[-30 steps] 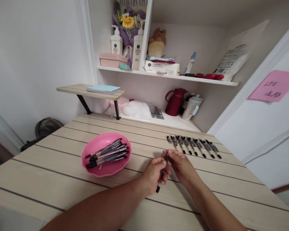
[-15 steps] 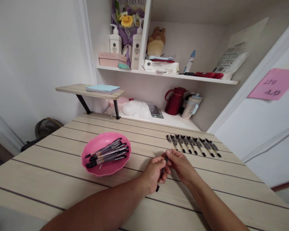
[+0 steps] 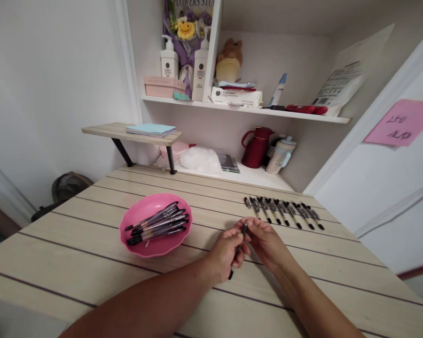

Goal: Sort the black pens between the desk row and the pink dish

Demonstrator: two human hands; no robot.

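My left hand (image 3: 226, 253) is closed around a dark pen (image 3: 237, 252), which slants with its black lower end toward me. At the pen's upper end my right hand (image 3: 267, 243) pinches close about the tip, thumb against it; part of its grip is hidden by the fingers. To the left a pink scalloped bowl (image 3: 134, 217) holds several clear-barrelled pens (image 3: 162, 224) with black ends. Beyond my right hand, a row of pens and black caps (image 3: 282, 212) lies on the slatted table (image 3: 204, 305).
A small raised shelf (image 3: 102, 130) with blue paper (image 3: 151, 128) stands at the table's back left. Behind the table are a red jug (image 3: 256, 148), a pale tumbler (image 3: 279, 157) and a white plastic bag (image 3: 200, 159). Bottles and boxes line the shelf (image 3: 289, 111) above.
My right thumb and fingers have shifted slightly at the pen's upper end, and more of its tip shows. The left hand, bowl and row of pens stay as they were.
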